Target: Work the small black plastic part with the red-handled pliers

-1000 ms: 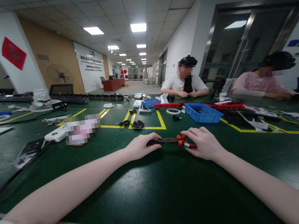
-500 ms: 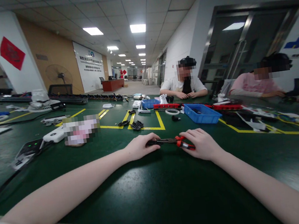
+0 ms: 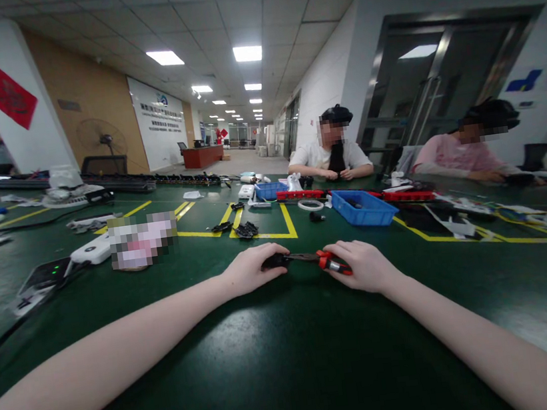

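My right hand [image 3: 362, 264] is closed round the red and black handles of long-nose pliers [image 3: 329, 261]. The pliers' dark jaws point left and meet a small black part [image 3: 275, 260]. That part sits pinched between the thumb and fingers of my left hand [image 3: 249, 269]; much of it is hidden, and its exact kind does not show. Both hands are just above the green table [image 3: 273, 353]. Beyond them lie several small black pieces [image 3: 246, 230] inside yellow tape lines.
A blue bin [image 3: 362, 210] with dark items stands ahead to the right, a smaller blue bin [image 3: 271, 190] behind. At left are a phone [image 3: 142, 242], a white power bank [image 3: 91, 251] and a black device [image 3: 45, 275] with a cable. Co-workers [image 3: 331, 150] sit across the table.
The view has turned slightly right, so the scene sits a little further left. My hands keep their hold on the pliers and the black part, with hardly any other movement.
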`<state>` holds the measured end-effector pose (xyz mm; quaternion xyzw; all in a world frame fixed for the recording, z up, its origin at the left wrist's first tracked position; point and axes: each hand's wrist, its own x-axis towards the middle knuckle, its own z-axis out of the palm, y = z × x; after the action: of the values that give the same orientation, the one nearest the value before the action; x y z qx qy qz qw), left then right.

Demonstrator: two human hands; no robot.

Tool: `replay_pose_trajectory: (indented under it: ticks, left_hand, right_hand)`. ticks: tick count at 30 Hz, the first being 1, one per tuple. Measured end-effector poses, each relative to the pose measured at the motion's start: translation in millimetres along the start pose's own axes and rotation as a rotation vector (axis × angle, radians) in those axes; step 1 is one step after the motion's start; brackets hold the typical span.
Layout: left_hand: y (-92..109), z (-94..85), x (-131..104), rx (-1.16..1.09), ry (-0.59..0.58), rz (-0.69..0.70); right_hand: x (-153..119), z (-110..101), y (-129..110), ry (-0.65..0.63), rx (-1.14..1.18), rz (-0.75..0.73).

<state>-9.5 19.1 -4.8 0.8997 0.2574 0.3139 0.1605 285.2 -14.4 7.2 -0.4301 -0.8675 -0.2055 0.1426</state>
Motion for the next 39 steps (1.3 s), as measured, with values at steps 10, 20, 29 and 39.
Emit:
replay_pose_trajectory:
  ticks: [10, 20, 29, 39]
  left_hand:
    - [2.1, -1.8, -1.4, 0.059, -0.046, -0.002]
    - [2.0, -0.8, 0.1, 0.031, -0.078, -0.076]
    - [2.2, -1.7, 0.3, -0.007, -0.082, -0.036]
    - [-0.4, -0.5, -0.8, 0.024, -0.083, 0.019]
  right_hand:
    - [0.4, -3.1, -0.5, 0.005, -0.012, -0.014]
    - [-0.3, -4.5, -1.4, 0.012, -0.027, -0.008]
    - [-1.1, -3.9, -0.7, 0.022, -0.033, -0.002]
    - [-0.4, -5.2, -1.8, 0.025, -0.029, -0.008]
